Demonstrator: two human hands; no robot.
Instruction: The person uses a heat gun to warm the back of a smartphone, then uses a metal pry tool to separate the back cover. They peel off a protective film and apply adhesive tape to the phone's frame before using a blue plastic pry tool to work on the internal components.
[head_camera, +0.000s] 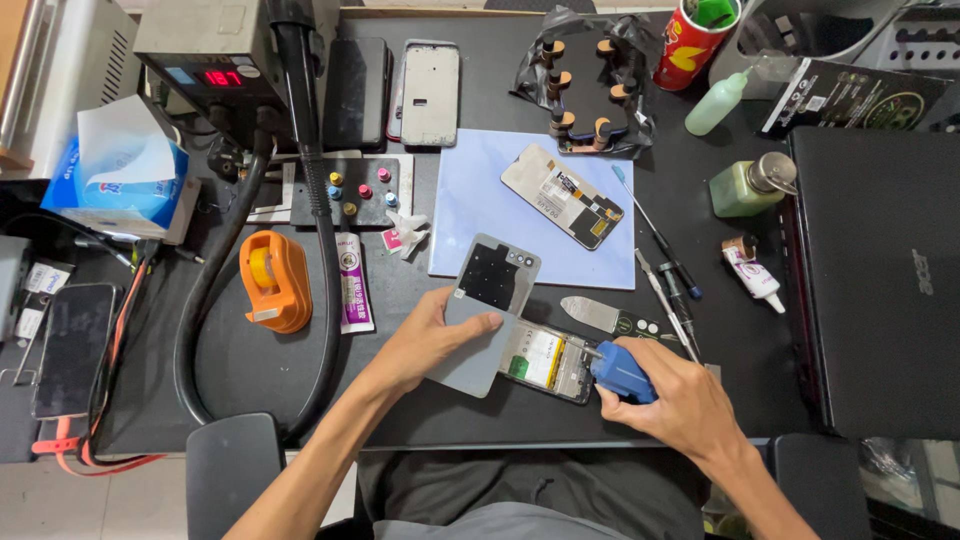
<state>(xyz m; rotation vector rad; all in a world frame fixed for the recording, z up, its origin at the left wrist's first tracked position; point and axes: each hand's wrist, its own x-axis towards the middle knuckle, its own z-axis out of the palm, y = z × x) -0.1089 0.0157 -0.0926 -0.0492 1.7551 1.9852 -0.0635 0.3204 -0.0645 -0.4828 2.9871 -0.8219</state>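
I see left hand (425, 340) fingers clamped on grey back cover (480, 320), tilted up off opened phone (548, 360) at counter (250, 370) near edge. Right hand (675, 400) fingers wrapped round blue tool (620, 372), tip touching phone's right end. Lilac mat (470, 210) just beyond.

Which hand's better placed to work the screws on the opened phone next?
Right, probably. The right hand already holds the blue screwdriver with its tip at the opened phone; the left hand is occupied holding the grey back cover.
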